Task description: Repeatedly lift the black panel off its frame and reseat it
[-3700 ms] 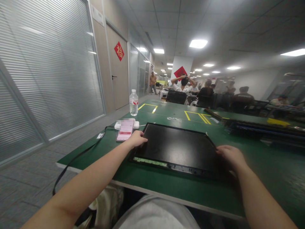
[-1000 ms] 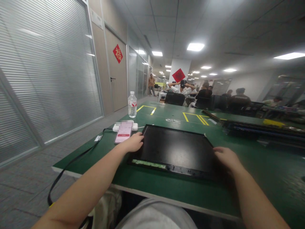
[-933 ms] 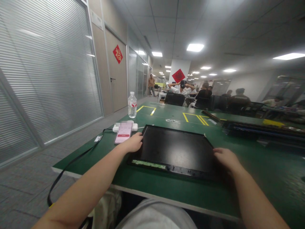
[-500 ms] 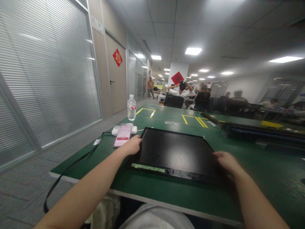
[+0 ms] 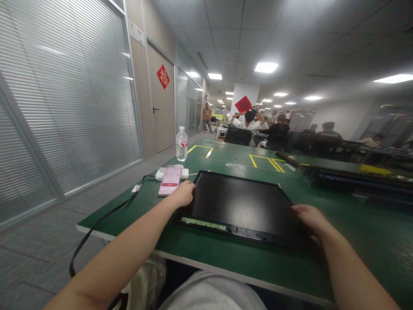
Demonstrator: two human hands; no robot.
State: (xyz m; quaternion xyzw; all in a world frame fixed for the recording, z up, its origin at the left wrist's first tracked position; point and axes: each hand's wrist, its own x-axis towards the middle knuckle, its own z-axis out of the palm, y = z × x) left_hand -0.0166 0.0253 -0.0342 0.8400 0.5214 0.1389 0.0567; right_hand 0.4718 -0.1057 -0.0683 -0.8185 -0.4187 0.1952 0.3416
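A flat black display panel (image 5: 240, 204) lies on the green table (image 5: 226, 254), with a green circuit strip along its near edge. My left hand (image 5: 182, 194) rests on the panel's left edge, fingers curled over the rim. On the right edge, my right hand (image 5: 309, 217) holds the panel with its fingers bent around it. Both forearms reach in from the bottom of the view.
A phone (image 5: 170, 185) with a lit pink screen lies left of the panel by a white charger and a black cable (image 5: 106, 215). A water bottle (image 5: 181, 144) stands farther back. Dark panels (image 5: 348, 176) are stacked at right. Several people sit beyond the table.
Both hands have stayed on the panel's edges. Only the head camera has shifted slightly; the panel has not visibly moved.
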